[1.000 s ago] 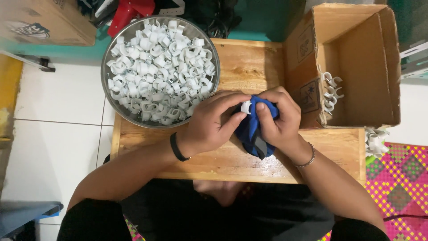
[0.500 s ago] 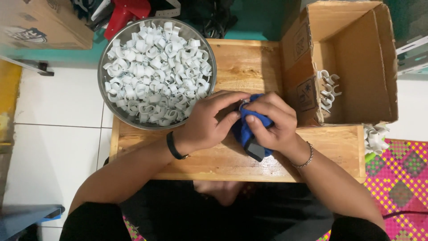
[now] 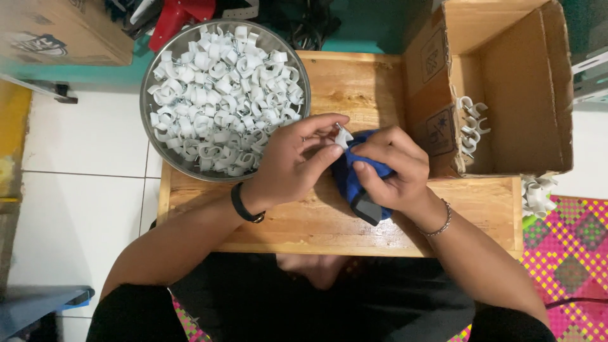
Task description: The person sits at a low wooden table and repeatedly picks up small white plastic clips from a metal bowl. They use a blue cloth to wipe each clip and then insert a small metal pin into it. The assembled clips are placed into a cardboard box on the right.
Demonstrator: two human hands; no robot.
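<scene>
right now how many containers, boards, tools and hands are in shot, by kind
metal bowl: 1
cardboard box: 2, one only partly in view at top left
wooden board: 1
blue tool: 1
hands: 2, left hand and right hand
total: 7
white clips fill the bowl, too many to count

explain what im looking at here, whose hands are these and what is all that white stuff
This is one picture from a camera worn on a person's head, looking straight down at their own two bare hands. There is no machine.

They work over a wooden board. On it, to the left, stands a round metal bowl heaped with small white plastic clips. To the right lies an open cardboard box with a few of the same clips strung in a row inside.

The right hand grips a blue tool with a grey end. The left hand pinches a single white clip against the top of that tool.
</scene>
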